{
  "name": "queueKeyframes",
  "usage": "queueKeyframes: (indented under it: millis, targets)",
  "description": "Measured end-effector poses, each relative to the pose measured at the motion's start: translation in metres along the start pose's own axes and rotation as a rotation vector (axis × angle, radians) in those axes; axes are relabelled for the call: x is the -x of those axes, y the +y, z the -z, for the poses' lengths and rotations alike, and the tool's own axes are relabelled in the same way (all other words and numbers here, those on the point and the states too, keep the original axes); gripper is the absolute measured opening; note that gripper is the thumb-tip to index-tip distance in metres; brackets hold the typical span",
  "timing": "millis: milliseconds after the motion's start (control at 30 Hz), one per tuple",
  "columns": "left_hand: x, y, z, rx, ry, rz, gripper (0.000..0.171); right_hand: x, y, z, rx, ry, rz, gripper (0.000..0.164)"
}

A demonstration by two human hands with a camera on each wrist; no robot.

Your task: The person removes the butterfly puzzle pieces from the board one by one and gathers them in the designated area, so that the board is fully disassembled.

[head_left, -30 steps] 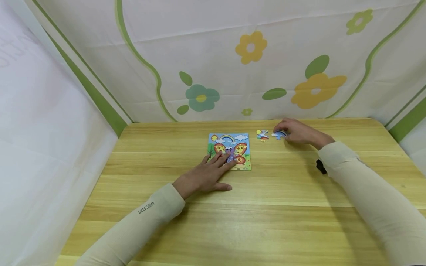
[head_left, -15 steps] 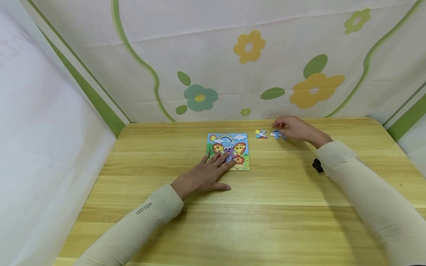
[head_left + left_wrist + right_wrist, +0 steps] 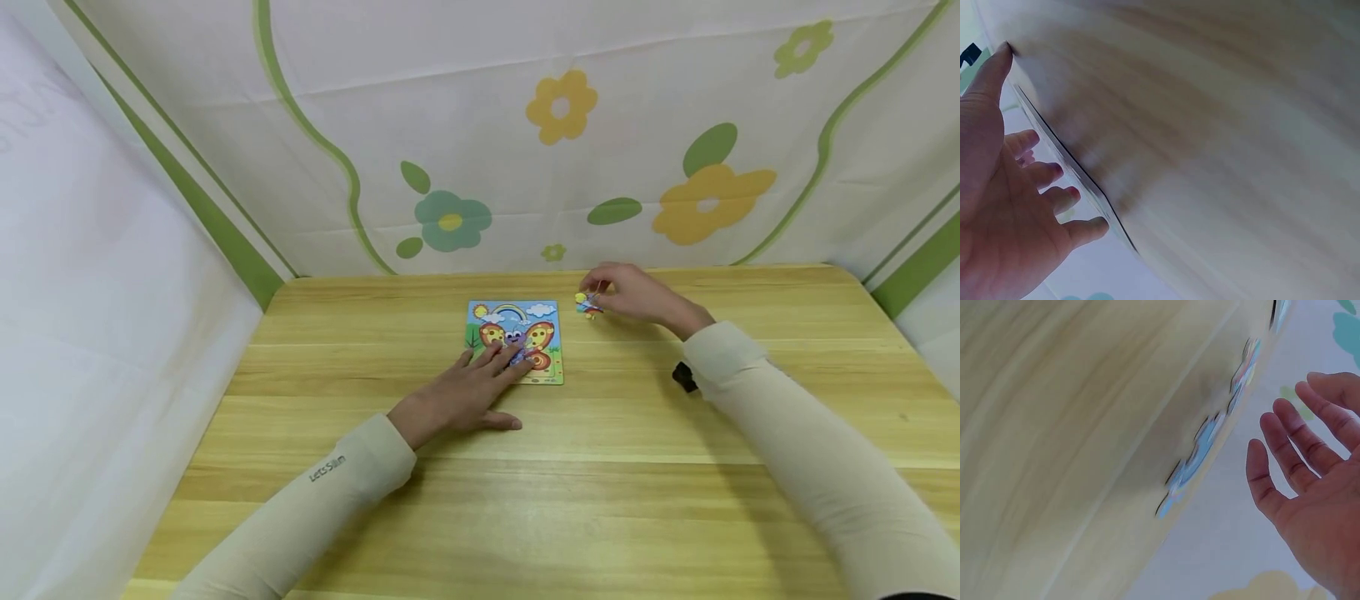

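Observation:
The square butterfly jigsaw puzzle (image 3: 540, 312) lies flat on the wooden table. My left hand (image 3: 468, 392) rests on its lower part with fingers spread, covering some of the picture; the left wrist view shows those fingers on the thin board (image 3: 1063, 150). To the right of it, my right hand (image 3: 637, 293) hovers over two loose puzzle pieces. One colourful piece (image 3: 585, 305) shows beside its fingertips. The hand hides the other in the head view, but the blue piece (image 3: 1200, 450) is plain in the right wrist view. Those fingers are loosely bent, apart from both pieces.
A white cloth wall (image 3: 487, 125) with printed flowers rises behind the table's back edge, close to the pieces. Another white cloth (image 3: 112, 333) stands at the left. A small black object (image 3: 684, 377) shows beneath my right wrist.
My right hand has come off the blue rainbow piece and moved left, over to the other loose piece. My left hand stays on the puzzle.

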State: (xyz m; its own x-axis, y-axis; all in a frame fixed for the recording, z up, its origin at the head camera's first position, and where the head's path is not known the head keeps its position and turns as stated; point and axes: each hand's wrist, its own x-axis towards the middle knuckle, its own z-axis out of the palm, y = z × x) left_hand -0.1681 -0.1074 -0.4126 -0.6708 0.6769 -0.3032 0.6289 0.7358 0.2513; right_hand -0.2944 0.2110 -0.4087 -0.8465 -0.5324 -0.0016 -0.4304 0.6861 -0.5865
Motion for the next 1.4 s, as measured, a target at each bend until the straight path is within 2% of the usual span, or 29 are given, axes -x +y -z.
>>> queueKeyframes:
  millis: [333, 767, 1200, 1400]
  targets:
    - [-0.002, 0.001, -0.001, 0.006, -0.019, 0.009, 0.089, -0.011, -0.013, -0.014, -0.031, -0.03, 0.03, 0.031]
    - [-0.002, 0.001, -0.001, -0.014, -0.01, -0.007, 0.087, -0.027, -0.026, -0.036, -0.052, -0.072, 0.08, 0.03]
    - [-0.002, -0.001, -0.002, -0.019, -0.016, -0.009, 0.087, -0.034, -0.037, -0.047, 0.026, -0.1, 0.129, 0.034]
    - [-0.002, 0.0, -0.002, -0.02, -0.013, -0.011, 0.087, -0.039, -0.035, -0.05, 0.068, -0.125, 0.112, 0.036]
